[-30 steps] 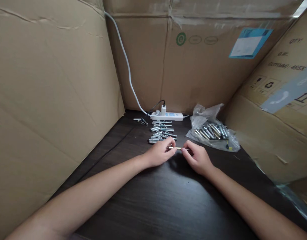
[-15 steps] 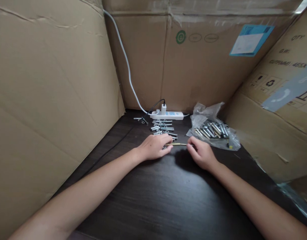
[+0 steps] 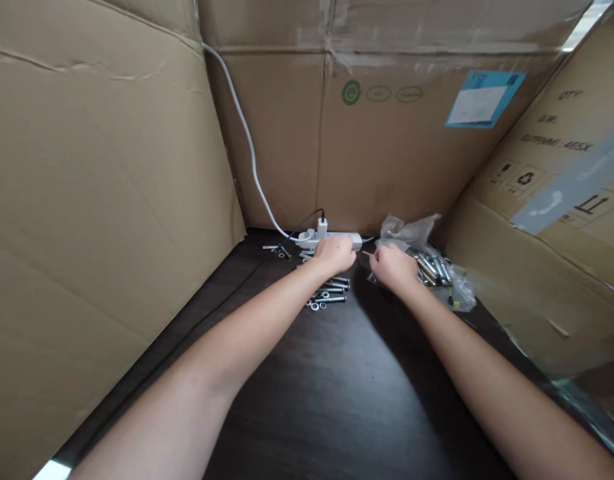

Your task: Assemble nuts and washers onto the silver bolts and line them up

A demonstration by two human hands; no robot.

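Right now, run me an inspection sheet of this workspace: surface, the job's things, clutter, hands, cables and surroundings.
Surface: dark wood-grain table.
Job's things: row of bolts with washers beneath the left wrist; the tip of a thin rod shows between the hands.
Clutter: plastic bag of bolts beside the right hand; loose bolts at the far left.
Hands: left hand palm down over the power strip, grip hidden; right hand seems to pinch the thin rod.
Cables: white cable climbs the cardboard from the strip; black lead runs to a white plug.
Surroundings: cardboard boxes on three sides; blue label on the back one.
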